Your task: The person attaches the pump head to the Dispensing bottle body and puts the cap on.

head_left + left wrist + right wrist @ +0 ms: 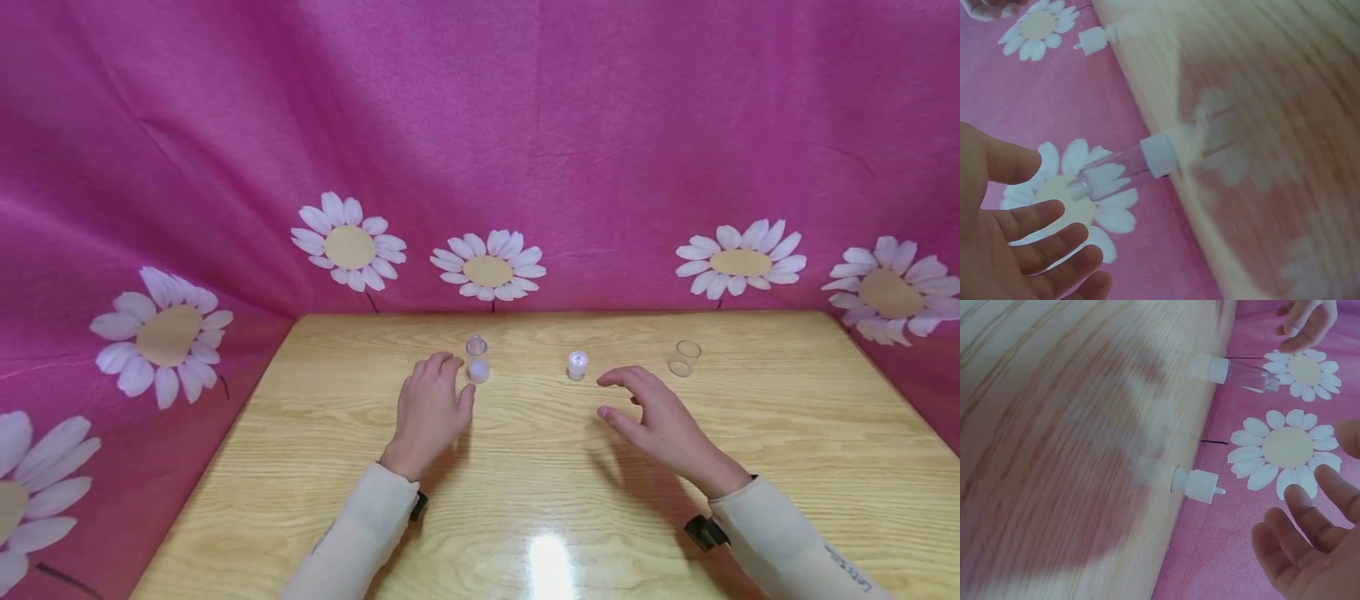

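Observation:
My left hand hovers over the table beside a small clear bottle, fingers loosely bent and holding nothing. The bottle stands upright; its lower end is white and the upper part is a see-through tube, as the left wrist view shows the white end on the table. Right of it a white nozzle piece stands with its thin tip up, plain in the right wrist view as a white nozzle. My right hand is held between this piece and a clear cylindrical cap, thumb and fingers apart.
Everything stands on a wood-grain table, toward its far edge. Behind and at the sides hangs a pink cloth with white daisies. A bright light reflection lies on the near part of the table.

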Action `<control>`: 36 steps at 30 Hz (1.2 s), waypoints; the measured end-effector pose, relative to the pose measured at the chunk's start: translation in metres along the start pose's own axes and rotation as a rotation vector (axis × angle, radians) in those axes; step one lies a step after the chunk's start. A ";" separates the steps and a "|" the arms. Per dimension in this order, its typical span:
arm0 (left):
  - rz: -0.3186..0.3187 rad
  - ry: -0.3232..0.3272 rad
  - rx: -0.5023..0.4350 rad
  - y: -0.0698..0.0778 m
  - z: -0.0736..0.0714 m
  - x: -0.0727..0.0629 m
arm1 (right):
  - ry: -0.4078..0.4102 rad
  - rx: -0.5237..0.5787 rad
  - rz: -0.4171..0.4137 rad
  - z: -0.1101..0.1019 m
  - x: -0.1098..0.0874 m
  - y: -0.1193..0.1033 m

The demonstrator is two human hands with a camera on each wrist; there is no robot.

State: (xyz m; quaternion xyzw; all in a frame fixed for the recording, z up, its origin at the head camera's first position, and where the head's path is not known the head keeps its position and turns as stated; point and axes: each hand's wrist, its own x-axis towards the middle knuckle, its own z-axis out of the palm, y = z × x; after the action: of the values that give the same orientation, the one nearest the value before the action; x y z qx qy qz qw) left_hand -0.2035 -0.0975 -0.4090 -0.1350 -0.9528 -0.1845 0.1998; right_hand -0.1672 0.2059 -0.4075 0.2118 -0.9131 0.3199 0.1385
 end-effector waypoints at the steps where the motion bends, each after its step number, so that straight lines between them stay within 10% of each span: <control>1: -0.015 -0.016 -0.003 -0.002 0.002 0.001 | -0.001 -0.003 0.000 0.000 0.000 0.000; 13: -0.154 -0.137 -0.246 -0.025 0.021 0.016 | -0.057 -0.005 0.012 0.001 0.002 0.000; 26: -0.447 -0.299 -0.627 -0.034 0.035 0.042 | -0.067 -0.004 0.010 -0.003 0.005 -0.002; 36: -0.433 -0.434 -0.646 -0.038 0.048 0.058 | -0.081 0.011 0.044 -0.010 0.008 -0.001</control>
State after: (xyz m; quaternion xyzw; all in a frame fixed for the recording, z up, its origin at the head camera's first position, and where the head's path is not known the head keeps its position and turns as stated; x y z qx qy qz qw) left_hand -0.2833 -0.1018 -0.4360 -0.0237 -0.8724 -0.4778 -0.1004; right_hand -0.1723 0.2095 -0.3961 0.2052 -0.9207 0.3188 0.0930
